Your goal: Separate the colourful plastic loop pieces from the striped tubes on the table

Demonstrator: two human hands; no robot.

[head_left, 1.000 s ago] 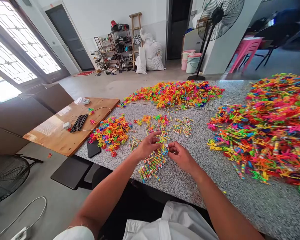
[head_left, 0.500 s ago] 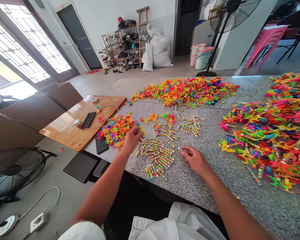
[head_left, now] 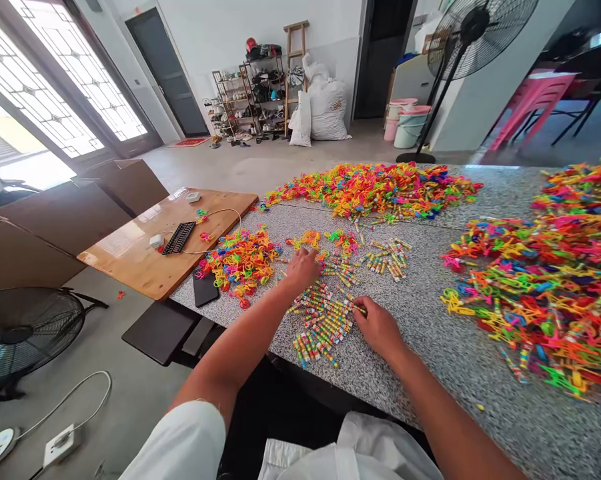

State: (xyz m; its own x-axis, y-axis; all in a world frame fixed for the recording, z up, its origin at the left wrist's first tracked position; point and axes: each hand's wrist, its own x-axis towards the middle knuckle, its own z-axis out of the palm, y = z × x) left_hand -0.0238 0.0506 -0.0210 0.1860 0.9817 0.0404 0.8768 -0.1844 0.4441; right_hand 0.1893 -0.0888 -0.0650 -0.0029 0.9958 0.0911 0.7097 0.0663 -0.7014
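My right hand (head_left: 379, 327) pinches the end of a small patterned tube (head_left: 359, 309) between thumb and fingertips, low over the grey speckled table. Just left of it lie rows of similar yellow-green tubes (head_left: 325, 323), packed side by side. My left hand (head_left: 304, 268) reaches over the table at the upper end of these rows, beside some loose orange plastic pieces (head_left: 310, 237). Its fingers point down and away, so their tips and anything in them are hidden. More tubes (head_left: 387, 259) lie in a loose group beyond my right hand.
A heap of bright plastic pieces (head_left: 250, 257) lies left, beside a black phone (head_left: 205, 288). Larger heaps stand at the back (head_left: 380, 187) and right (head_left: 545, 287). A wooden board (head_left: 130, 257) adjoins the table, carrying a black rack-like object (head_left: 179, 238).
My left hand went from beside my right hand to the left heap, leaving a coloured piece there, then moved right to the small orange pieces. My right hand now grips a tube by the rows.
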